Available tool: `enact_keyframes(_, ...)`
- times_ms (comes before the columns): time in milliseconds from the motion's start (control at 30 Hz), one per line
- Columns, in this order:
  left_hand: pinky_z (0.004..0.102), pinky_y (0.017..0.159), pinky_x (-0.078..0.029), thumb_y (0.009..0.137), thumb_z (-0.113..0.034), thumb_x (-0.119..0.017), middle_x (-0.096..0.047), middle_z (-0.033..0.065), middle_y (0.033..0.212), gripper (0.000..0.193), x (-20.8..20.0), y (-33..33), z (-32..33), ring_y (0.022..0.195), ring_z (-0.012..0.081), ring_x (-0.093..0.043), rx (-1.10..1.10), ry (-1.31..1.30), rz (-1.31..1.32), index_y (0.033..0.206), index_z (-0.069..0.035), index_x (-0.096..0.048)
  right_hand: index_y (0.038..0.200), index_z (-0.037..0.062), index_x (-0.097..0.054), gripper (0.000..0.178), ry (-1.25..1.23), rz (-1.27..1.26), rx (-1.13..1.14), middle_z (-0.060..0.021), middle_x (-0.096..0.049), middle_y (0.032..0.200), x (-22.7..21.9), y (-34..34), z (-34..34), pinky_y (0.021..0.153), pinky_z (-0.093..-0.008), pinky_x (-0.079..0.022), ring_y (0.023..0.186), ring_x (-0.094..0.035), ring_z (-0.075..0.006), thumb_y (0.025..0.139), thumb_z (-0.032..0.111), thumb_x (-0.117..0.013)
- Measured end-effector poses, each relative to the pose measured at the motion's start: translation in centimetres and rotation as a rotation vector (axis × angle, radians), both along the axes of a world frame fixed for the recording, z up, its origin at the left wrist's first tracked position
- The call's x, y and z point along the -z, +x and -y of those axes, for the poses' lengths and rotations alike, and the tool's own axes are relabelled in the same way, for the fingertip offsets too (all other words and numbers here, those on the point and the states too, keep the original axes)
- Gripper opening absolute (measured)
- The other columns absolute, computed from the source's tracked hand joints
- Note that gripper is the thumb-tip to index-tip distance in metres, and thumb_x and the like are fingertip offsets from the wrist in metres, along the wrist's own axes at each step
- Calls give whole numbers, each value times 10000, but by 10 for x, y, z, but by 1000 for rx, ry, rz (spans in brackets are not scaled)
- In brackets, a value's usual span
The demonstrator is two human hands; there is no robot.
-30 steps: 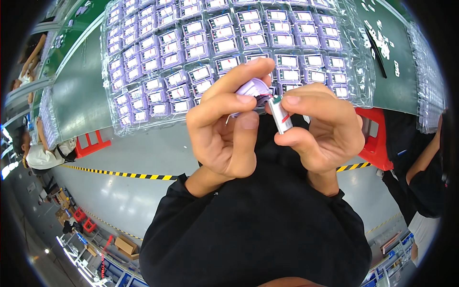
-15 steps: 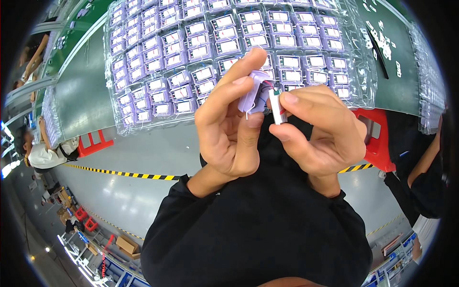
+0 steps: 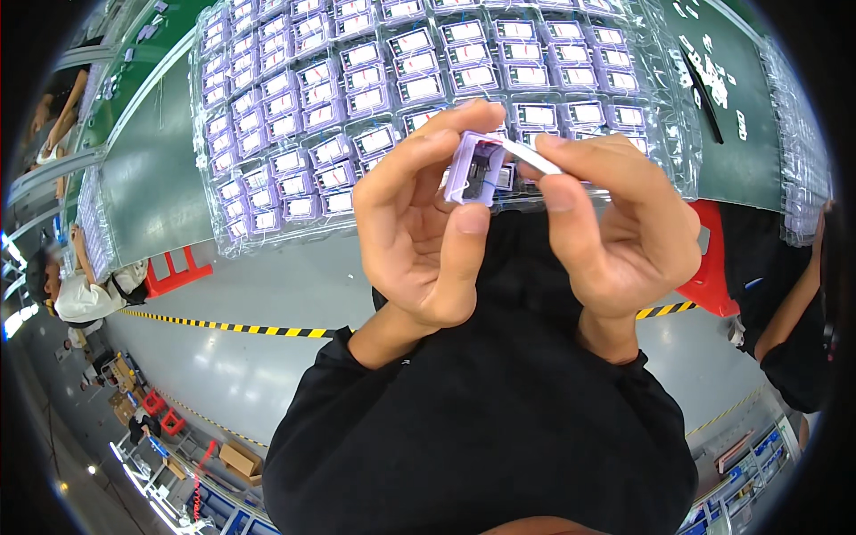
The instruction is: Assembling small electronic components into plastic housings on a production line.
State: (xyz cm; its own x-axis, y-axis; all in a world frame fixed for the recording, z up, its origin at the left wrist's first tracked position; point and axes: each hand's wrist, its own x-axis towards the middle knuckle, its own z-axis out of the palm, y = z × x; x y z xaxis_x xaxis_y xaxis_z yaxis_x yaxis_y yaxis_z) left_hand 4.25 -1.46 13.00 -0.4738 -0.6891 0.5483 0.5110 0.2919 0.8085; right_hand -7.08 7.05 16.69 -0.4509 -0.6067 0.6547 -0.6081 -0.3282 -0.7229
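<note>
My left hand (image 3: 412,227) is closed around a small purple plastic case (image 3: 462,168), thumb below and fingers above. The case's open side faces up, showing a dark part and thin wires inside; a white wire end sticks out at its lower left. Between the thumb and fingers of my right hand (image 3: 629,218) is a thin white block (image 3: 530,157), like a flat battery, seen edge-on. It slants down to the right from the case's upper edge, where a red wire shows. Its far end is hidden by my fingertips.
Beyond my hands, clear plastic trays (image 3: 209,192) hold rows of similar purple cases with white blocks. On the green table lie a black strip (image 3: 704,98) and loose white pieces (image 3: 711,67). Red stools (image 3: 178,272) stand at the table; people sit at both sides.
The purple case has turned so its open side faces up. The white block has swung from upright to a flatter slant, and my right hand has moved slightly right.
</note>
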Motion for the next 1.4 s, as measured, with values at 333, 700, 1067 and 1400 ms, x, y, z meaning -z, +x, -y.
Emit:
enact_keyframes(333,336,856,-552,937,45,-517,-633,254,1079,270,-12,0,4,997,259,-654,113,172,-61,1197,75,-447,958,-109,-622,133,24,8,-53,-200,-691,856,0,0,-7,627,-275,-516,681,-652,-206,859,-20,-624)
enact_keyframes(700,334,882,-546,867,142,-559,-639,247,1063,332,-14,3,5,1010,259,-662,134,175,-35,1172,73,-446,945,-95,-609,157,95,198,-49,-199,-679,859,-9,4,-12,590,-252,-522,663,-635,-185,906,57,-620)
enact_keyframes(1067,390,829,-584,887,81,-562,-648,228,1039,313,-9,6,9,969,315,-685,-66,-7,0,1171,36,-439,975,-97,-652,314,15,45,-235,-170,-704,849,1,6,-2,598,-290,-483,665,-651,-227,750,61,-804)
enact_keyframes(1400,422,893,-561,912,80,-472,-601,295,1143,313,-9,4,4,1079,388,-636,-112,-55,16,1219,51,-425,971,-89,-662,300,-41,-14,-164,-186,-703,839,4,12,4,589,-284,-490,676,-659,-233,714,-20,-800)
